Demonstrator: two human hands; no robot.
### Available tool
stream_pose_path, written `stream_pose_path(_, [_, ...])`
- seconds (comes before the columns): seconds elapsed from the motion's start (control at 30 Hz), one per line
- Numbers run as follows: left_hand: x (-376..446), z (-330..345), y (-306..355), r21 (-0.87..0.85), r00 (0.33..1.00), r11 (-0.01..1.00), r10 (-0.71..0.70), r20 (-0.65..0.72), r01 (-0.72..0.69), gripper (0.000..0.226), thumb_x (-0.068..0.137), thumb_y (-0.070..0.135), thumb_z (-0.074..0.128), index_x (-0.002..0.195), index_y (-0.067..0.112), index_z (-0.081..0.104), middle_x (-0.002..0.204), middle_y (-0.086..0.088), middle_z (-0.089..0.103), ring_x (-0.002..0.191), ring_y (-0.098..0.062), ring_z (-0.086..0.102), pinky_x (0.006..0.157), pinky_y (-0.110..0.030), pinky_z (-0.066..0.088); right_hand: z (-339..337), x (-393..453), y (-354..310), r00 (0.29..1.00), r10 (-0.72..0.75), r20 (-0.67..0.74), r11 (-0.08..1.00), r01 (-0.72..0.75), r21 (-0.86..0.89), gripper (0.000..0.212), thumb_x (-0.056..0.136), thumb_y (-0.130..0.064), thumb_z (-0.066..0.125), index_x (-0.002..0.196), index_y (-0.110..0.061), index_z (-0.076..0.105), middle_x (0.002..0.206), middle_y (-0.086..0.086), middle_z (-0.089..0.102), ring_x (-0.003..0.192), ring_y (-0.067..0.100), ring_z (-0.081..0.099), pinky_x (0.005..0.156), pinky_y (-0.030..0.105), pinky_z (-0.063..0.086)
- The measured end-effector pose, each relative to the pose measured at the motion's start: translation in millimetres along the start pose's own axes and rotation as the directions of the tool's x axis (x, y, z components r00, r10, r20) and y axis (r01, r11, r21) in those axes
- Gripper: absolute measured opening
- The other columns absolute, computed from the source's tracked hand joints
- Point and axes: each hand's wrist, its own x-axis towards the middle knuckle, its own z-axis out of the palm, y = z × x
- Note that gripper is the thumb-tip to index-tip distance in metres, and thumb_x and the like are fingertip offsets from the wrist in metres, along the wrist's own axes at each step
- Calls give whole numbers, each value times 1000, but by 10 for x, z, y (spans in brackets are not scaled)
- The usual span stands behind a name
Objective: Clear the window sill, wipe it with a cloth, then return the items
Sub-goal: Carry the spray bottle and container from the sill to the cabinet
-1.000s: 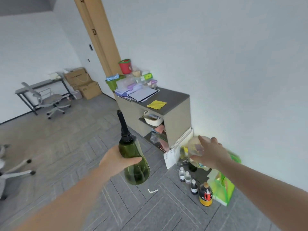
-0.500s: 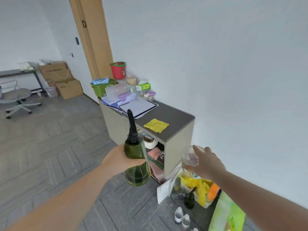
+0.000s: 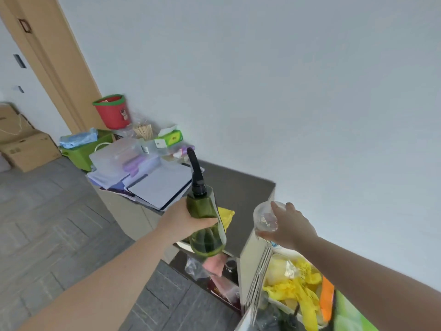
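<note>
Hands first: your left hand is wrapped around the dark green plastic bottle with the black spout, fingers clamped on its body, holding it upright above the near edge of the low cabinet with the dark top. Your right hand grips the clear rounded glass vessel from the side, fingers closed on it, just right of the bottle. A yellow cloth lies on the cabinet top, partly hidden behind the bottle. Compared with a second ago, both hands are higher and nearer the cabinet top, and the floor bottles have left view.
</note>
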Motion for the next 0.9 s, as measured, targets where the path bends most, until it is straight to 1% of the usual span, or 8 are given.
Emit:
stream_pose_path(0.07, [446, -50, -38, 25, 1000, 1000, -6, 13, 5, 42, 58, 54, 81, 90, 35, 61, 90, 16, 68, 90, -11, 64, 85, -31, 53, 29, 503, -134, 1000, 11, -8, 999, -11, 45, 95, 68, -72, 61, 145, -29, 28, 129, 7, 41, 117, 29, 50, 90, 39, 50])
stream_pose_path(0.2, [1270, -147, -148, 70, 1000, 997, 13, 21, -15, 41, 61, 51, 81, 91, 34, 57, 84, 19, 63, 85, -8, 61, 77, -24, 48, 109, 1278, -343, 999, 46, 11, 996, -47, 80, 88, 67, -70, 63, 139, -29, 34, 125, 6, 40, 113, 28, 51, 84, 39, 51])
stream_pose_path(0.37, [2184, -164, -330, 90, 999, 996, 15, 42, -19, 47, 62, 50, 79, 97, 26, 59, 87, 10, 67, 86, -12, 63, 78, -29, 52, 158, 1999, -473, 995, 101, 10, 993, -102, 53, 92, 67, -71, 63, 142, -28, 30, 130, 6, 37, 115, 29, 50, 84, 38, 50])
stream_pose_path(0.47, [2754, -137, -443, 115, 994, 992, 45, 101, -56, 47, 63, 50, 79, 98, 26, 59, 89, 9, 68, 87, -13, 64, 80, -32, 53, 225, 2366, -486, 988, 156, -6, 985, -155, 71, 95, 68, -69, 65, 145, -28, 27, 135, 6, 33, 118, 29, 47, 86, 39, 50])
stream_pose_path(0.53, [3116, -84, -512, 135, 986, 986, 80, 147, -100, 47, 62, 52, 78, 98, 28, 59, 89, 11, 67, 87, -13, 63, 79, -32, 52, 291, 2552, -474, 977, 214, -12, 974, -213, 77, 95, 69, -68, 65, 145, -28, 25, 137, 5, 30, 120, 28, 45, 87, 39, 49])
stream_pose_path(0.67, [3786, 35, -631, 121, 966, 980, 128, 223, -158, 56, 57, 60, 77, 100, 31, 57, 86, 19, 63, 83, -8, 61, 70, -27, 50, 481, 2854, -445, 940, 341, -30, 936, -336, 102, 94, 69, -68, 65, 145, -30, 24, 137, 4, 29, 120, 28, 44, 84, 38, 48])
stream_pose_path(0.8, [4293, 172, -729, 86, 944, 980, 150, 294, -182, 61, 53, 64, 76, 102, 33, 55, 91, 19, 64, 87, -10, 63, 74, -29, 53, 628, 3128, -426, 901, 431, -51, 899, -424, 110, 96, 69, -68, 64, 146, -29, 22, 142, 3, 26, 122, 29, 43, 88, 39, 48])
stream_pose_path(0.9, [4591, 326, -814, 83, 919, 971, 184, 348, -226, 61, 57, 61, 77, 105, 32, 54, 92, 19, 63, 87, -9, 60, 68, -24, 47, 766, 3337, -418, 868, 493, -53, 864, -483, 142, 98, 68, -68, 65, 146, -29, 21, 141, 3, 26, 123, 29, 41, 88, 40, 49])
